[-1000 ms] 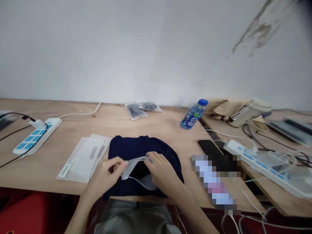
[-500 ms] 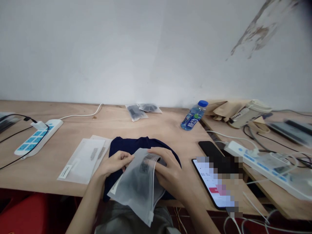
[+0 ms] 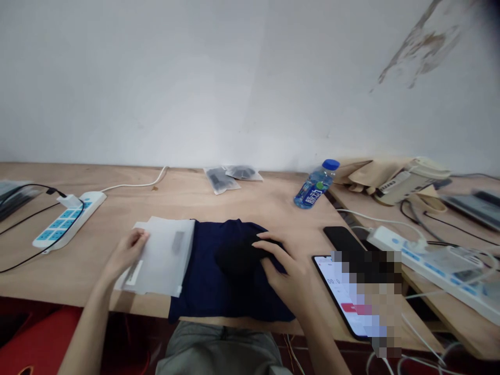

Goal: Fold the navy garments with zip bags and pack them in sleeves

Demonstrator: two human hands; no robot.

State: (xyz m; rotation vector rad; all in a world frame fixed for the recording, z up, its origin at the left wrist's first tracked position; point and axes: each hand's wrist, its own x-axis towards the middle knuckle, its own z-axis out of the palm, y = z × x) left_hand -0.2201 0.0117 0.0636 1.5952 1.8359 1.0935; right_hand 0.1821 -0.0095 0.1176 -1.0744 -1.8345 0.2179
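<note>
At the left, my left hand (image 3: 127, 255) pinches the edge of a frosted zip bag (image 3: 166, 268), which lies over other flat bags and beside a navy cloth (image 3: 205, 297). The bag looks flat, its slider at the lower right corner. Over the navy cloth, my right hand (image 3: 287, 276) grips the right end of a soft black item (image 3: 236, 255) between curved fingers and thumb. The item is rounded and dark; its kind cannot be made out. The cloth is spread along the table's front edge.
Two small packed bags (image 3: 221, 180) lie near the wall. A blue-capped bottle (image 3: 314, 187) stands at the right. Beyond my right hand lie a lit phone (image 3: 339, 297) and a black object (image 3: 338, 239). Power strips (image 3: 58, 226) with cables sit on both sides; a coffee cup (image 3: 410, 182) lies farther right.
The frosted bag has gone from above the navy cloth to the stack at left, still in my left hand. My right hand has let go of it and now holds the black item.
</note>
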